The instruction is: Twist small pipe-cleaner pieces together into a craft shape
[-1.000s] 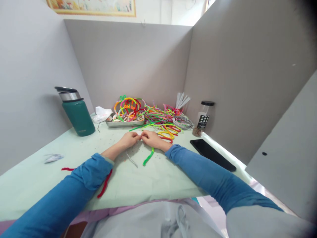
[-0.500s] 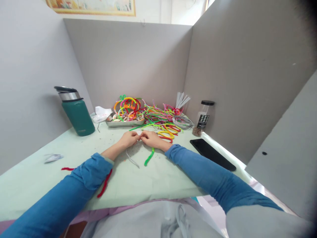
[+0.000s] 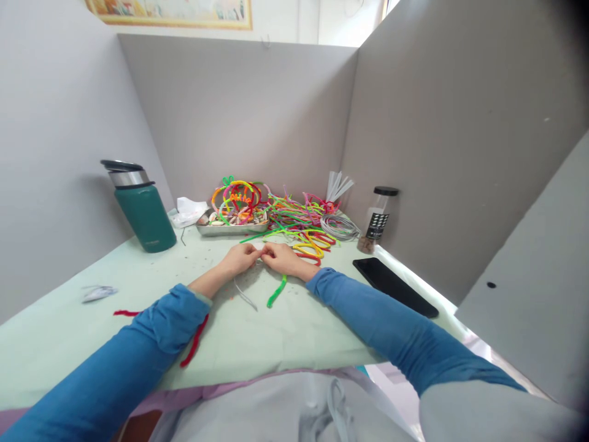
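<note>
My left hand point(image 3: 240, 258) and my right hand point(image 3: 280, 258) meet over the middle of the table, fingertips pinched together and touching. A thin grey wire point(image 3: 245, 293) runs out from under my left hand, its free end hanging toward me. A fuzzy green pipe cleaner point(image 3: 277, 291) sticks out below my right hand. Where wire and pipe cleaner meet the fingers is hidden, and a small whitish bit shows behind the fingertips. Beneath my left forearm lies a red pipe cleaner point(image 3: 195, 341). Bent yellow and red pipe cleaners point(image 3: 310, 248) lie just beyond my right wrist.
Behind the hands are a metal tray point(image 3: 232, 231) with pipe-cleaner hoops, a heap of coloured pipe cleaners point(image 3: 294, 212) and a coil of grey wire point(image 3: 339, 227). A green bottle point(image 3: 146, 218) stands left; a clear jar point(image 3: 377, 221) and black phone point(image 3: 394, 286) are right.
The fingertips have shifted very slightly against each other. The free ends of the grey wire and the green pipe cleaner have moved a little to the left.
</note>
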{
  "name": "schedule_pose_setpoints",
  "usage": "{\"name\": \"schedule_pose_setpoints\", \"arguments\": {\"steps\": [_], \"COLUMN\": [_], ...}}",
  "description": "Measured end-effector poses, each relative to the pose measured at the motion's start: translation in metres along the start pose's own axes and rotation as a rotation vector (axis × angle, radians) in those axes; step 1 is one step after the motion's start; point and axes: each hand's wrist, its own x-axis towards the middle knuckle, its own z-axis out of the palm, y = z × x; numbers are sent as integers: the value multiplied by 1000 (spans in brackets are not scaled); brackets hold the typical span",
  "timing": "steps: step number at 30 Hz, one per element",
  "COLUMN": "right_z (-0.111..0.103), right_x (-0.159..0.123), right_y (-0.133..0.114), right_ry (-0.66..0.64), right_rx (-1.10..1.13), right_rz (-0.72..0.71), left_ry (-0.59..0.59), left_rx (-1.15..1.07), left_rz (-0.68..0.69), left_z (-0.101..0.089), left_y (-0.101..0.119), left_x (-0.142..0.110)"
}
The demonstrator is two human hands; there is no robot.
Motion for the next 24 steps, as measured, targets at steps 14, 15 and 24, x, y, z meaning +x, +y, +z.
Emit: {"name": "schedule_pose_setpoints", "arguments": {"steps": [14, 15, 24], "right_z": [-1, -1, 0], "right_x": [-1, -1, 0], "right_y": [-1, -1, 0], "right_ry": [-12, -13, -11], "right_rx": [-18, -18, -18], "right_rz": [7, 5, -9], "left_ry": [-43, -47, -45], "left_rx": [-91, -97, -145], "left_rz": [19, 24, 16], "left_z": [0, 0, 0], "left_y": [-1, -1, 0], "left_x": [0, -1, -3]}}
